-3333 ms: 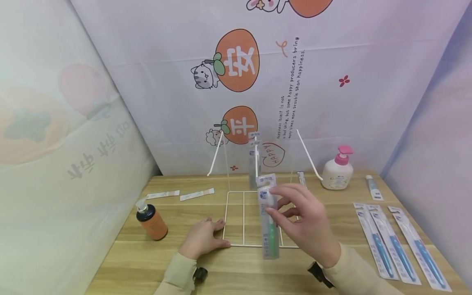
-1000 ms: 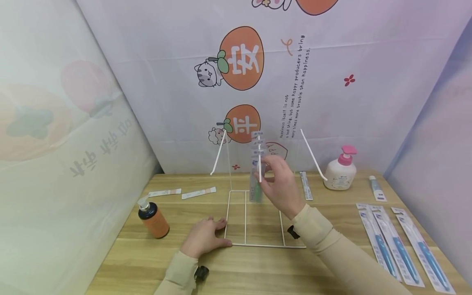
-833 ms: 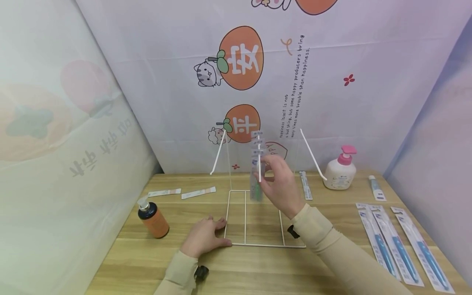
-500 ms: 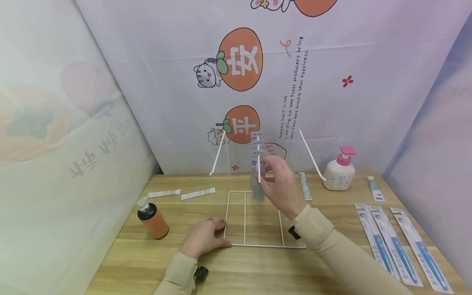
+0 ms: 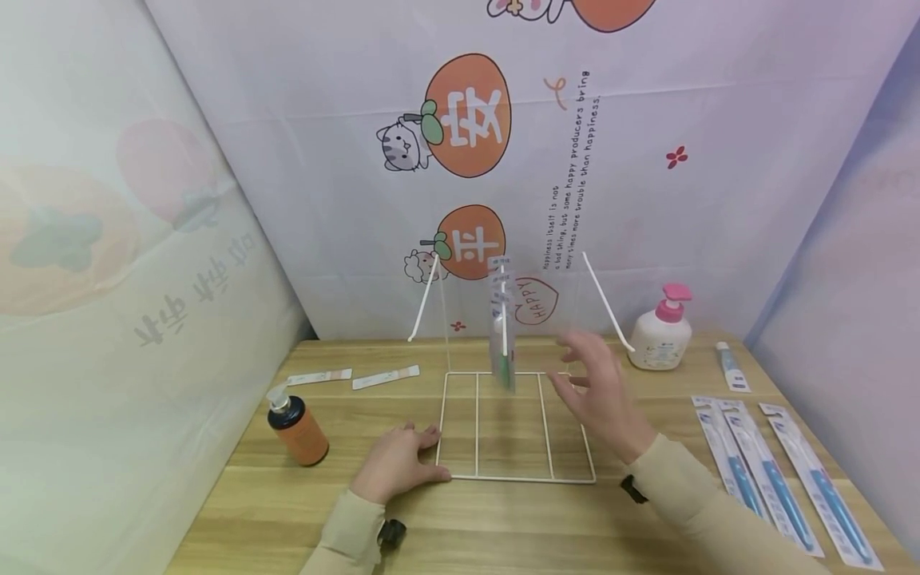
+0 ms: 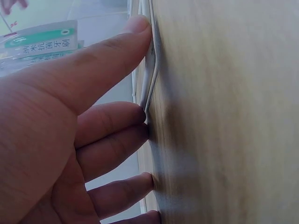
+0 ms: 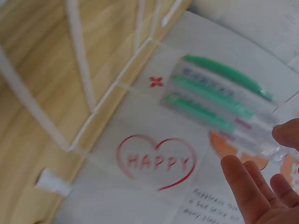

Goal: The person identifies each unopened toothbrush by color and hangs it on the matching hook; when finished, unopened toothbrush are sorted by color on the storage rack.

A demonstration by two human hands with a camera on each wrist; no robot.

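Three packaged green-handled toothbrushes (image 5: pixel 497 343) hang one behind another on the middle hook (image 5: pixel 505 319) of a white wire rack (image 5: pixel 517 479). Their green handles also show in the right wrist view. My right hand (image 5: pixel 600 395) is to the right of the packages, apart from them, thumb and fingers spread with nothing between them. At the rack's front left corner, my left hand (image 5: pixel 395 465) rests low on the desk. Its thumb (image 6: pixel 107 60) presses the base wire and the fingertips touch near the corner.
Empty side hooks (image 5: pixel 424 299) slant forward left and right. Packaged blue toothbrushes (image 5: pixel 826 487) lie at the right. A pink-topped pump bottle (image 5: pixel 660 339), a small tube (image 5: pixel 731 367), an orange-labelled pump bottle (image 5: pixel 302 431) and flat strips (image 5: pixel 386 378) surround the rack.
A green toothbrush, earlier held in my right hand in front of the rack, now hangs on the middle hook. My right hand has let go and drawn back rightward. My left hand has stayed put.
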